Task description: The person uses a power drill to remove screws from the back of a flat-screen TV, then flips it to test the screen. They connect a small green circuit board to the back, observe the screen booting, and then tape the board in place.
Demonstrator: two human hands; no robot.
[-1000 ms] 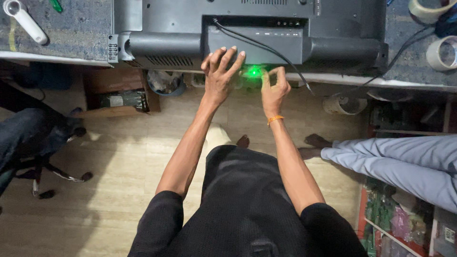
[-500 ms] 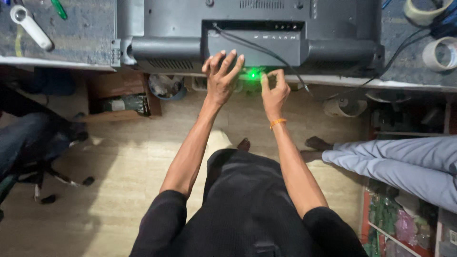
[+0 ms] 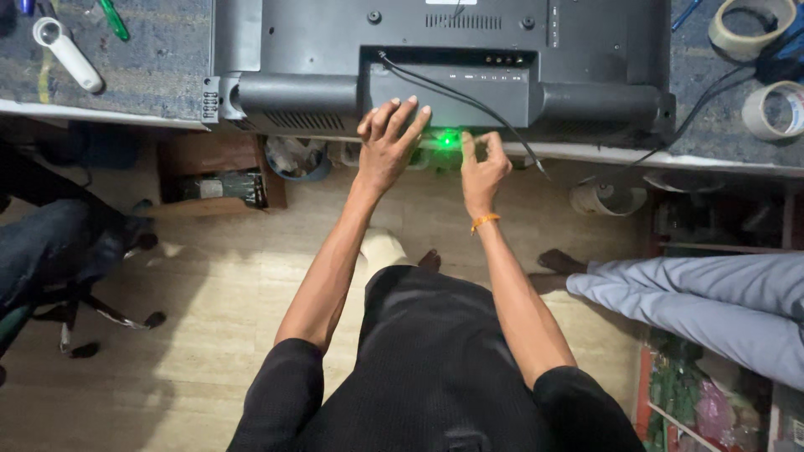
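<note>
A black flat-screen television [image 3: 335, 50] lies face down on the workbench [image 3: 151, 84], its back panel up. My left hand [image 3: 387, 146] rests flat with fingers spread on the near edge of its raised rear housing. My right hand [image 3: 481, 163] pinches something small at the television's near edge, right beside a glowing green light [image 3: 449, 139]. What the fingers pinch is too small to tell. A black cable [image 3: 469, 100] runs from the back panel down past my right hand. An orange band [image 3: 484, 221] circles my right wrist.
A white-handled tool [image 3: 67, 52] and a green screwdriver [image 3: 113, 20] lie at the bench's left. Tape rolls [image 3: 770, 109] sit at the right. A person's grey-trousered legs [image 3: 703, 293] stretch in from the right. An office chair [image 3: 59, 268] stands at left; a cardboard box [image 3: 222, 184] is under the bench.
The view has shifted slightly. Both hands stay at the television's near edge by the green light, with no clear change in grip.
</note>
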